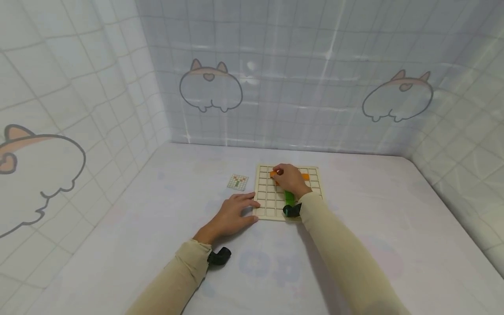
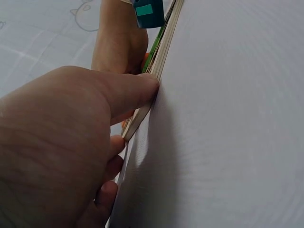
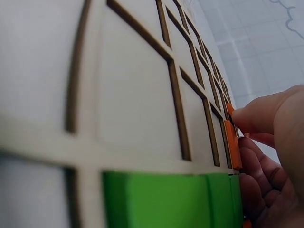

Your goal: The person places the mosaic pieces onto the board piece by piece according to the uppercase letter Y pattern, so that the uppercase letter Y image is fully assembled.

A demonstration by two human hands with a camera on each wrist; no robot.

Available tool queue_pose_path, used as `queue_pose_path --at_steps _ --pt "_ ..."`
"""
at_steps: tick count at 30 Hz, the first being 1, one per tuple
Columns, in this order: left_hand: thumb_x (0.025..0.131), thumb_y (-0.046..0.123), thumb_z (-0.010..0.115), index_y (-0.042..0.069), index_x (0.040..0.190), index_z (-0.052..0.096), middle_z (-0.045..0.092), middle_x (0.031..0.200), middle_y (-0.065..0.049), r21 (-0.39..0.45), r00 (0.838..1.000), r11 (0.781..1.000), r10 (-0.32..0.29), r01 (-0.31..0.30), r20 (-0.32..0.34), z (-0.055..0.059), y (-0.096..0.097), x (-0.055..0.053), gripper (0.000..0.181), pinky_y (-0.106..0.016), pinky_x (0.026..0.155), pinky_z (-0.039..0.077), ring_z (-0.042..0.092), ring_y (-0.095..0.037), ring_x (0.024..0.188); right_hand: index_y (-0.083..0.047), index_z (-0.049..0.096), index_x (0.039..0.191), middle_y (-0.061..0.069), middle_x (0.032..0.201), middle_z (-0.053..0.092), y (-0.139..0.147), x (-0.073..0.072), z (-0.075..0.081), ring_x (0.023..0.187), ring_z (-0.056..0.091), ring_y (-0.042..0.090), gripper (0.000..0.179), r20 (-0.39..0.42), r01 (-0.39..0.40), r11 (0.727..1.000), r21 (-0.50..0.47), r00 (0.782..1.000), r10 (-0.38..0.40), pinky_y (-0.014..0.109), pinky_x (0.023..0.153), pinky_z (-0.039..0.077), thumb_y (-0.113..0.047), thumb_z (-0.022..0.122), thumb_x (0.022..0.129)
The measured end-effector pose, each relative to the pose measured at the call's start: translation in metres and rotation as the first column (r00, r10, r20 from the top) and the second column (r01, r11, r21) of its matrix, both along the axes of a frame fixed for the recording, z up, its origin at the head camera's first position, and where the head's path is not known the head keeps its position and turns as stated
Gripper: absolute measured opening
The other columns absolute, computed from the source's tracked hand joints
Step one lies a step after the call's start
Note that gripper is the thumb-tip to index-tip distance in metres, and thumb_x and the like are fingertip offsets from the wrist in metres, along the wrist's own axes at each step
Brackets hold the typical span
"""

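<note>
A pale wooden grid board (image 1: 271, 204) lies on the table. Green tiles (image 1: 289, 198) fill a column of its cells, and an orange tile (image 1: 306, 176) sits at the upper right. My right hand (image 1: 292, 180) reaches over the board. Its thumb and fingertips pinch an orange tile (image 1: 273, 174) at the upper left; in the right wrist view that tile (image 3: 230, 110) is beneath the thumb, beside another orange tile (image 3: 232, 145). My left hand (image 1: 234, 214) rests at the board's left edge, fingers spread, with the thumb (image 2: 135, 90) touching the near corner.
A small card (image 1: 238, 182) with a coloured grid pattern lies left of the board. Patterned cloth walls (image 1: 291, 109) stand behind and on both sides of the white tabletop (image 1: 374, 210). Each wrist carries a black device (image 1: 219, 257).
</note>
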State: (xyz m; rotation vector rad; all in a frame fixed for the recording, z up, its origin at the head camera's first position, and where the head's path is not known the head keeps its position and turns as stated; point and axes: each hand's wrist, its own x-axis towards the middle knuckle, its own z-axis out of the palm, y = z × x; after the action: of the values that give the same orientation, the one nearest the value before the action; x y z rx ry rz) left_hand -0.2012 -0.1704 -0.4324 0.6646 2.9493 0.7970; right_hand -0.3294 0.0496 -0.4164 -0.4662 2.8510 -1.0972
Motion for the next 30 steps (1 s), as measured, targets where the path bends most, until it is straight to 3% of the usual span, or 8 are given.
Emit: queue_pose_path --at_steps 8,15,30 --pt "0.093 0.035 0.071 0.025 0.127 0.068 0.043 0.155 -0.002 0.014 1.000 1.000 -0.011 0.011 -0.010 0.0005 -0.0030 0.0015 0.035 -0.060 0.106 0.032 0.037 -0.032 0.140 -0.009 0.066 0.130 0.010 0.119 0.065 -0.0026 0.0034 -0.0023 0.098 0.061 0.025 0.033 0.016 0.012 1.000 -0.022 1.000 -0.012 0.042 0.090 0.050 -0.021 0.062 0.100" --pt "0.092 0.036 0.071 0.023 0.126 0.068 0.044 0.155 -0.003 0.049 1.000 0.999 -0.019 0.020 -0.020 0.0002 -0.0023 -0.0001 0.036 -0.063 0.104 0.032 0.038 -0.034 0.139 -0.009 0.067 0.128 0.012 0.119 0.066 -0.0023 0.0019 -0.0004 0.105 0.062 0.027 0.033 -0.038 -0.005 0.998 0.055 0.999 0.007 0.044 0.091 0.050 -0.022 0.062 0.099" --pt "0.093 0.035 0.072 0.023 0.126 0.069 0.044 0.155 -0.003 0.054 0.999 0.998 -0.023 0.024 -0.025 0.0018 -0.0017 0.0032 0.035 -0.063 0.105 0.032 0.037 -0.034 0.140 -0.014 0.068 0.130 0.010 0.121 0.067 -0.0038 0.0027 0.0009 0.109 0.061 0.027 0.033 -0.029 -0.018 0.996 0.083 0.999 0.021 0.044 0.092 0.049 -0.025 0.061 0.099"
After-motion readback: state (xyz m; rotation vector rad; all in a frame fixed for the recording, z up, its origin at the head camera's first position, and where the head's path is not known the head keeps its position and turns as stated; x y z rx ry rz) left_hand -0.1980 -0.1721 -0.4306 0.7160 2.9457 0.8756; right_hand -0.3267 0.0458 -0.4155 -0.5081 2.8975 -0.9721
